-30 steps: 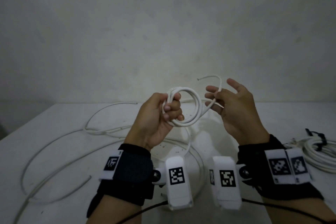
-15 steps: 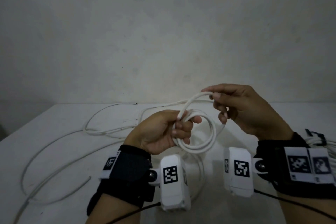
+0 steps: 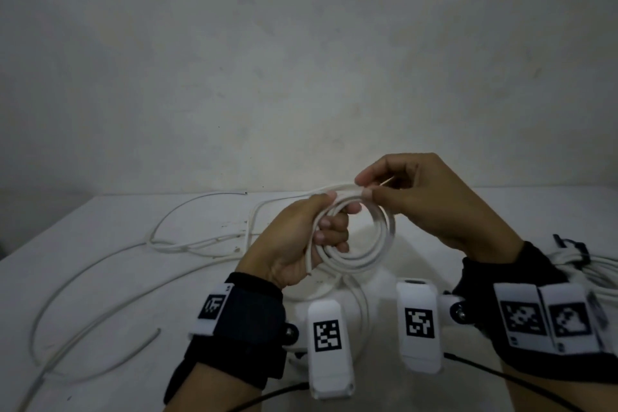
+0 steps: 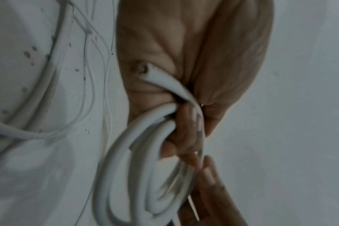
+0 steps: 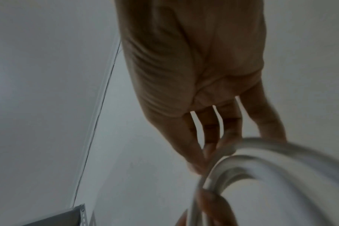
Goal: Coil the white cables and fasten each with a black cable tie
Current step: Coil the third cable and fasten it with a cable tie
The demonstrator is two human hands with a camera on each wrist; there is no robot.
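Plain white wall behind, white table [image 3: 100, 244] below. Head view: we held the coil [image 3: 364, 241] up off the table so loops hung free. Our left hand [image 3: 301, 244] was curled round the stacked turns, locking them; our right hand [image 3: 428, 207] pinched the strand at the coil's top, feeding another turn. Loose cable [image 3: 110, 264] trailed left across the table; a finished bundle [image 3: 588, 267] with a black tie [image 3: 572, 246] sat far right.

Left wrist view: fingers [image 4: 186, 122] clamped the turns, cut end [image 4: 145, 70] against the palm.

Right wrist view: blurred, but probably thumb and fingertips [image 5: 207, 146] nipping the strand.
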